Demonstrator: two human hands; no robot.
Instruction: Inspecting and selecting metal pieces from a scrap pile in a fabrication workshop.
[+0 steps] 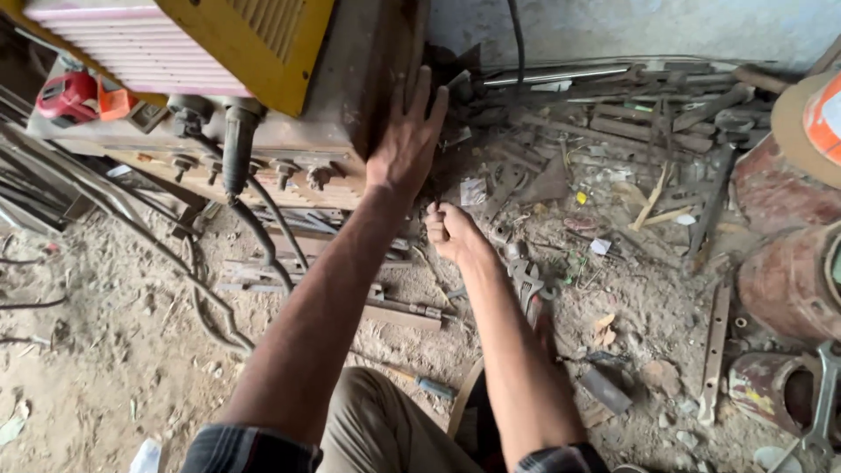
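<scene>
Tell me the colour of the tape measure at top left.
The tape measure is red, seen in the head view.

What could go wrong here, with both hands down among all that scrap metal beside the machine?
The right hand is closed low in the scrap metal, so jagged pieces might cut it. The left hand presses flat on the rusty machine, whose rough edge may scrape. Thick cables trailing across the dirt could snag a foot.

Welding machine left; scrap pile right; pipe wrench on ground between.
</scene>
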